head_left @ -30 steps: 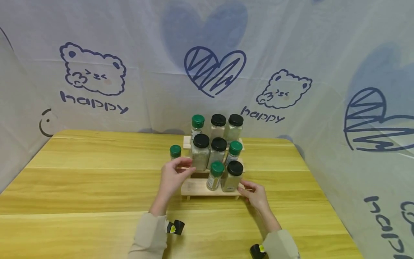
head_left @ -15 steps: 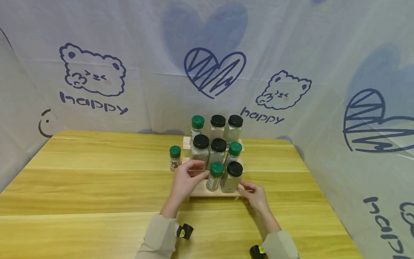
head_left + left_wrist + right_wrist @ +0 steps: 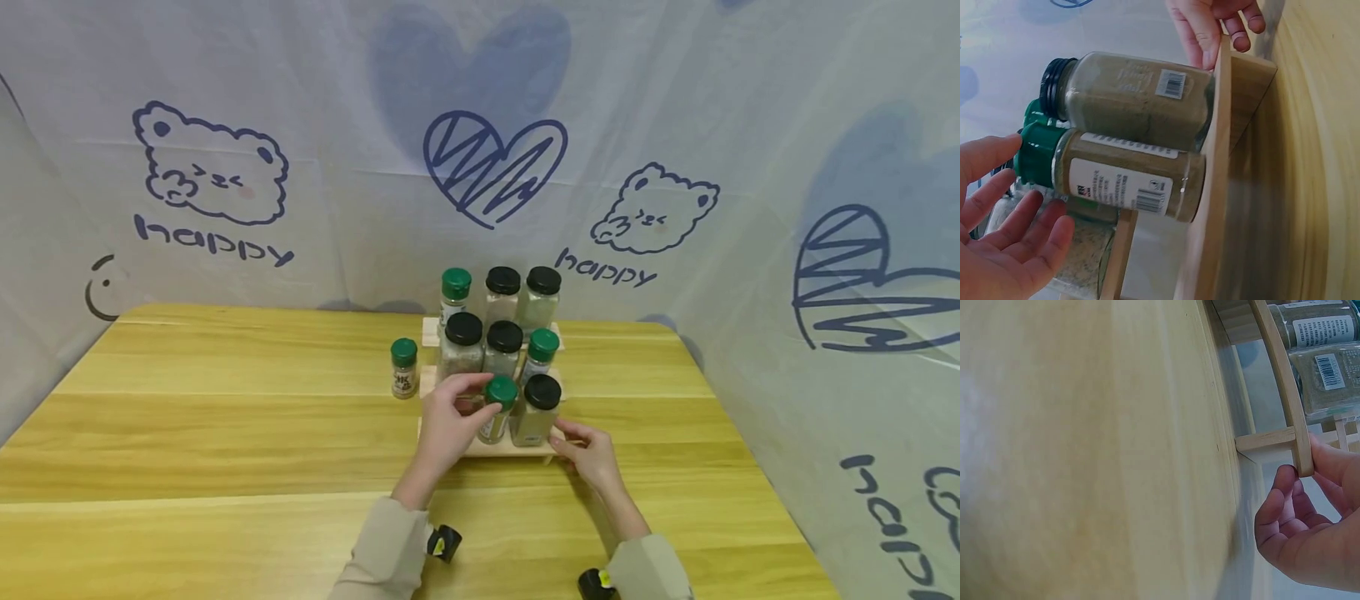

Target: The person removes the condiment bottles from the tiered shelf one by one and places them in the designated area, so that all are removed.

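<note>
A wooden tiered spice rack (image 3: 472,450) carries several spice jars. On its lowest step stand a green-capped spice jar (image 3: 1129,178) and a black-capped jar (image 3: 1138,97). My left hand (image 3: 447,425) is at the green-capped jar, a fingertip right at its cap (image 3: 1038,153); the other fingers are spread beside the cap, not closed round it. My right hand (image 3: 592,454) pinches the right end of the lowest step; in the right wrist view, the thumb of that hand (image 3: 1316,531) lies above the board and curled fingers are below.
Behind, the middle step holds two black-capped jars (image 3: 463,329) and a green-capped one (image 3: 543,344); three more jars (image 3: 503,281) stand on the top step. A separate green-capped jar (image 3: 403,371) stands on the table (image 3: 225,433) left of the rack. Patterned cloth (image 3: 345,208) hangs behind.
My left hand has moved right, from beside the rack's left end to the green-capped jar on the lowest step. My right hand has stayed at the rack's right end.
</note>
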A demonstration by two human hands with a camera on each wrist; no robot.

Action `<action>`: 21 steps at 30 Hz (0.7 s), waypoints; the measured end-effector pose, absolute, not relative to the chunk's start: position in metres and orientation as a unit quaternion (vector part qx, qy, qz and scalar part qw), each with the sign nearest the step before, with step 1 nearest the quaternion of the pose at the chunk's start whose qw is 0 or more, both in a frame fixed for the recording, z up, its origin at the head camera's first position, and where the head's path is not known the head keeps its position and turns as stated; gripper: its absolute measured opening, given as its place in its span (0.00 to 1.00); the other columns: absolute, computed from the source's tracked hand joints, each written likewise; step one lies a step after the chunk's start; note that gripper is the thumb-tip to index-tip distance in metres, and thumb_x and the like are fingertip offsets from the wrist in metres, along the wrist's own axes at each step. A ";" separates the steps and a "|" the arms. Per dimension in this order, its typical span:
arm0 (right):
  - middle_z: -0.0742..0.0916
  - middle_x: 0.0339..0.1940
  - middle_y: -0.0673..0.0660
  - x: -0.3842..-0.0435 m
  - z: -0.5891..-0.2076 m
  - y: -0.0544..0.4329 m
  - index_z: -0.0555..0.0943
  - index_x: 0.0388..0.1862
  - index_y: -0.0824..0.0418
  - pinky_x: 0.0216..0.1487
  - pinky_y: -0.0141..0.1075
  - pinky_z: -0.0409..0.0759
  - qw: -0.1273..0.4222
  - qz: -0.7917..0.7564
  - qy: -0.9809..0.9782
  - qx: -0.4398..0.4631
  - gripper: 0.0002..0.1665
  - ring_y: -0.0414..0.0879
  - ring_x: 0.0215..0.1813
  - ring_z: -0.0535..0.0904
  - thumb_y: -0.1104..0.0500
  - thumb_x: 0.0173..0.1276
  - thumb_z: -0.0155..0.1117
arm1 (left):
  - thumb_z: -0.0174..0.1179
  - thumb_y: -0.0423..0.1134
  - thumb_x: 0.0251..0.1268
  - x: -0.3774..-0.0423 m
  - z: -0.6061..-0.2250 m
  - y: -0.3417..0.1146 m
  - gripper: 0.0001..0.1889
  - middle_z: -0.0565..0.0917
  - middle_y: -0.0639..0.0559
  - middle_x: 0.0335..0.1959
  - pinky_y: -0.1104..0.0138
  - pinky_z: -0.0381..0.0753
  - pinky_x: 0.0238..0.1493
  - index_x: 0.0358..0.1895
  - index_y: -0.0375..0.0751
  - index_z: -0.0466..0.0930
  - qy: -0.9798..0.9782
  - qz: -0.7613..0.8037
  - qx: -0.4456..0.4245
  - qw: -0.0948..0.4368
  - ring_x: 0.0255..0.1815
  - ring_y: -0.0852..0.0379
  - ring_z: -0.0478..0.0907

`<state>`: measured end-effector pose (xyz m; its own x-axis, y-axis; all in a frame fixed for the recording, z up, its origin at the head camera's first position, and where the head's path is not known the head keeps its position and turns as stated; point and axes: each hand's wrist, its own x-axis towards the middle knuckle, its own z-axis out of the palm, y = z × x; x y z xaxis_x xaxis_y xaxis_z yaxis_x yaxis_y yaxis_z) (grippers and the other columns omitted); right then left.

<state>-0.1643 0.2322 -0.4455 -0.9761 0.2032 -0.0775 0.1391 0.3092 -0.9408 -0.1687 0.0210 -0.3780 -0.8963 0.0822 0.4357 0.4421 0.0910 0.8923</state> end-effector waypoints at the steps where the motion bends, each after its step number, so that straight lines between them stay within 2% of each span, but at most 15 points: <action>1: 0.81 0.34 0.58 -0.165 -0.446 0.232 0.77 0.48 0.72 0.18 0.31 0.73 0.028 0.578 -0.809 -0.106 0.19 0.41 0.24 0.76 0.68 0.57 0.63 | 0.65 0.25 0.46 -0.172 -0.384 0.022 0.16 0.78 0.37 0.40 0.51 0.78 0.37 0.43 0.28 0.78 -0.727 -0.646 -0.183 0.143 0.40 0.42 0.76; 10: 0.80 0.34 0.59 -0.166 -0.447 0.233 0.77 0.48 0.72 0.18 0.29 0.72 0.027 0.579 -0.808 -0.105 0.18 0.42 0.25 0.75 0.69 0.57 0.63 | 0.66 0.28 0.47 -0.176 -0.392 0.030 0.17 0.78 0.41 0.43 0.56 0.78 0.34 0.45 0.33 0.80 -0.749 -0.615 -0.197 0.148 0.40 0.49 0.76; 21: 0.81 0.33 0.58 -0.165 -0.447 0.232 0.77 0.48 0.73 0.17 0.29 0.72 0.029 0.582 -0.806 -0.107 0.19 0.41 0.24 0.76 0.69 0.56 0.63 | 0.66 0.27 0.46 -0.174 -0.391 0.031 0.15 0.79 0.42 0.42 0.58 0.79 0.35 0.42 0.33 0.81 -0.756 -0.606 -0.190 0.161 0.40 0.49 0.77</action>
